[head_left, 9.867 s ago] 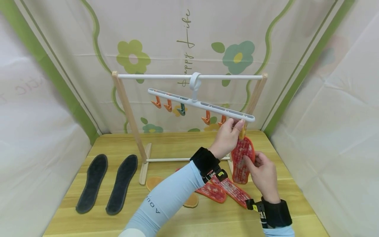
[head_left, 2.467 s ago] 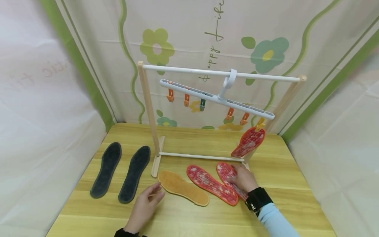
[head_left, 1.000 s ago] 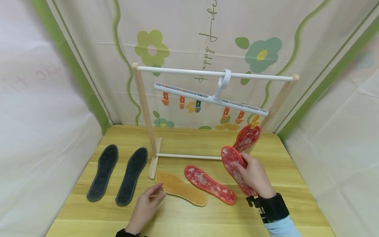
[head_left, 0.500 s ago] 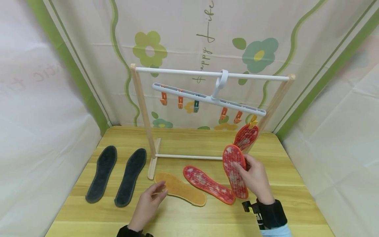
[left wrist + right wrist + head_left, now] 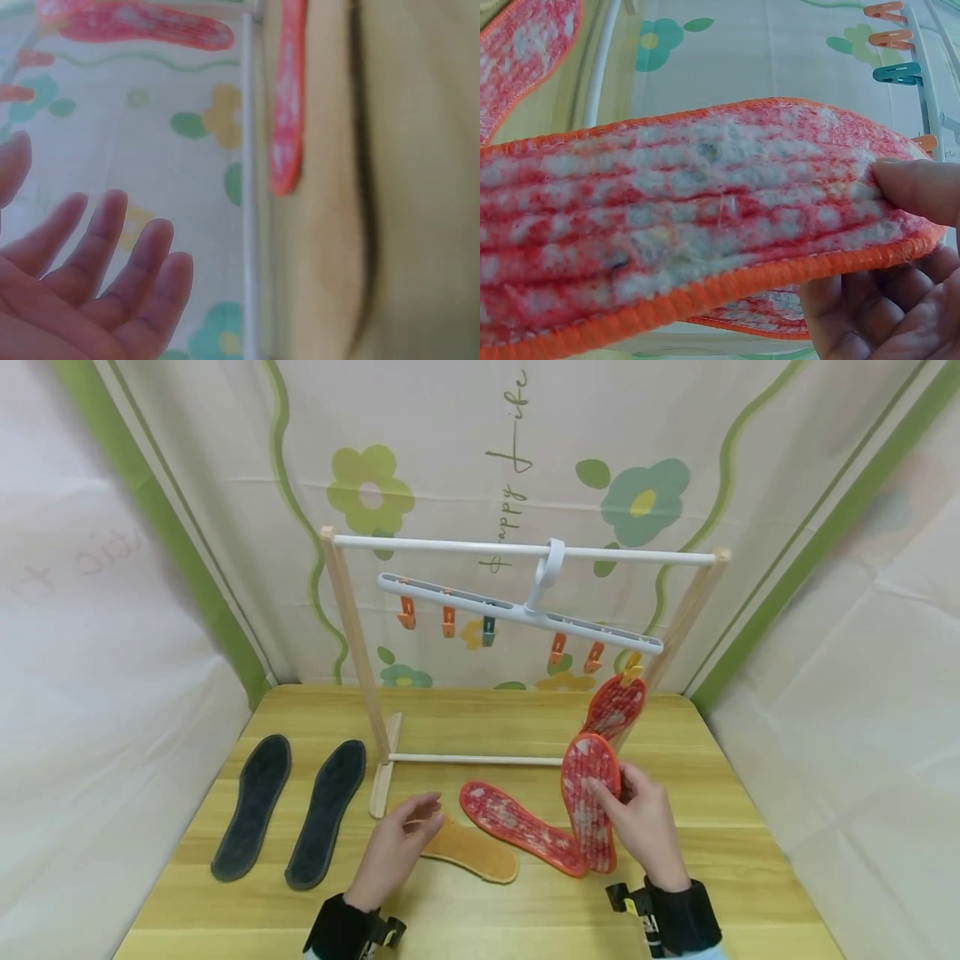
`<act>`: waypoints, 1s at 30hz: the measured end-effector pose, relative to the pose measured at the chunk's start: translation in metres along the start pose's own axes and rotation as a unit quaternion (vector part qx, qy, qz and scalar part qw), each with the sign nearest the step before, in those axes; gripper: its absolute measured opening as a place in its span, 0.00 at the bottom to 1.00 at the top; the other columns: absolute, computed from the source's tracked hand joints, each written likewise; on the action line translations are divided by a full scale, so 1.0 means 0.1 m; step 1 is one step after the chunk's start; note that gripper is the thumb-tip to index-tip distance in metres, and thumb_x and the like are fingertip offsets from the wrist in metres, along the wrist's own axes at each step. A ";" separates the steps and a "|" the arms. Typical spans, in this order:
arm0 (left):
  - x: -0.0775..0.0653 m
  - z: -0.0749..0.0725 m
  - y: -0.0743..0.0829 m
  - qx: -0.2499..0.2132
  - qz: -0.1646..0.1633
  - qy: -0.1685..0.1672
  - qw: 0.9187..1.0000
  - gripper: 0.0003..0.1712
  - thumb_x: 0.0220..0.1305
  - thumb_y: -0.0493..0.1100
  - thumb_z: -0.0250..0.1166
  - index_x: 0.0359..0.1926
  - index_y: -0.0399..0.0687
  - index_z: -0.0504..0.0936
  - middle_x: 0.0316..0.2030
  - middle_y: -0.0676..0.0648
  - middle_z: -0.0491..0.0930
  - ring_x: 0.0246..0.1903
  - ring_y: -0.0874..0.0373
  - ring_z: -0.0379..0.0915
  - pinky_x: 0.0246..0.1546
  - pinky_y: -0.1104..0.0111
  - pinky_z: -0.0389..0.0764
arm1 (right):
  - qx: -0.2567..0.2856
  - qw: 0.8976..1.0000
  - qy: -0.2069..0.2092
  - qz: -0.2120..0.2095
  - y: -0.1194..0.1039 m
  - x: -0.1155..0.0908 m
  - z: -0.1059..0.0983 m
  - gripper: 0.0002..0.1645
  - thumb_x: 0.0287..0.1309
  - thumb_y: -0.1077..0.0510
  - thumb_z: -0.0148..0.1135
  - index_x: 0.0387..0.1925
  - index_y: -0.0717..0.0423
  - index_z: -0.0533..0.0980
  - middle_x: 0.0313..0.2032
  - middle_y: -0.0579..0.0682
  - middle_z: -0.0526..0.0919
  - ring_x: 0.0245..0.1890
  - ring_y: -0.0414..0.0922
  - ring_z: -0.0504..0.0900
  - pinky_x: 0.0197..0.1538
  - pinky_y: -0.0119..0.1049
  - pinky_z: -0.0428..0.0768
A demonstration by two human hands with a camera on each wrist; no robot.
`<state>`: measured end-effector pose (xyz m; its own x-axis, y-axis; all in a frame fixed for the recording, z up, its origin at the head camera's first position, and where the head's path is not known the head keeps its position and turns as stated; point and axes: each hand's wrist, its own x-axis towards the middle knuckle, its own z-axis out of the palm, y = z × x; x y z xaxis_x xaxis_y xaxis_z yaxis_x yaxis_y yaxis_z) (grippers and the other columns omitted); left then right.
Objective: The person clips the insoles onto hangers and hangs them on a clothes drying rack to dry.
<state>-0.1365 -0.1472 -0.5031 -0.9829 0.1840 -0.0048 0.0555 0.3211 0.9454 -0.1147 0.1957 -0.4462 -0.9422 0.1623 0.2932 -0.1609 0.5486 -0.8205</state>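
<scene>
Wooden rack (image 5: 355, 643), centre frame; hanger (image 5: 517, 612) hooked on it, tilted. Red insole (image 5: 591, 822), lower right, roughly upright: right hand (image 5: 647, 822) pinches its edge; best leave upper end uncovered. Left hand (image 5: 392, 853), lower centre: fingers apart, empty.

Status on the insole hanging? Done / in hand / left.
Done: one red insole hangs from the yellow clip at the hanger's end.
In hand: the right hand holds a second red insole, not clipped; the left hand holds nothing.
Left, likely: a third red insole, a tan insole and two dark insoles on the table; five other clips hold nothing.
</scene>
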 end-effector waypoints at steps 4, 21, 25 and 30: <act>0.12 0.04 0.14 0.015 0.035 -0.014 0.999 0.26 0.67 0.56 0.64 0.61 0.50 0.78 0.51 0.48 0.81 0.51 0.56 0.76 0.53 0.57 0.77 | 0.003 1.000 0.001 0.009 0.02 -0.03 0.01 0.18 0.64 0.51 0.67 0.51 0.55 0.78 0.38 0.50 0.85 0.33 0.43 0.84 0.34 0.33 0.83; 0.79 0.48 1.07 -0.008 0.168 -0.084 0.982 0.25 0.70 0.55 0.61 0.62 0.48 0.78 0.53 0.49 0.81 0.51 0.59 0.78 0.52 0.65 0.78 | 0.009 1.000 0.017 0.020 0.08 -0.06 -0.01 0.17 0.63 0.52 0.67 0.49 0.56 0.79 0.37 0.51 0.85 0.32 0.43 0.84 0.32 0.33 0.83; 0.94 0.57 1.30 -0.003 0.176 -0.101 0.979 0.27 0.71 0.57 0.59 0.63 0.48 0.77 0.55 0.50 0.80 0.53 0.60 0.77 0.54 0.65 0.77 | 0.009 0.999 0.015 0.027 0.08 -0.05 -0.02 0.21 0.64 0.50 0.67 0.53 0.56 0.78 0.40 0.52 0.85 0.35 0.44 0.84 0.35 0.32 0.83; 1.10 0.69 1.51 0.010 0.171 -0.131 0.976 0.30 0.72 0.60 0.57 0.67 0.49 0.73 0.58 0.50 0.78 0.55 0.59 0.76 0.55 0.64 0.77 | 0.005 1.000 0.015 0.025 0.10 -0.03 -0.04 0.22 0.64 0.49 0.67 0.54 0.55 0.77 0.41 0.52 0.86 0.36 0.44 0.84 0.37 0.31 0.83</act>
<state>-0.2246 -0.0144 -0.3835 -0.8280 0.5139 0.2245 0.3789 0.2175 0.8995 -0.1119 0.2037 -0.4531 -0.9399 0.2141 0.2659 -0.1167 0.5306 -0.8396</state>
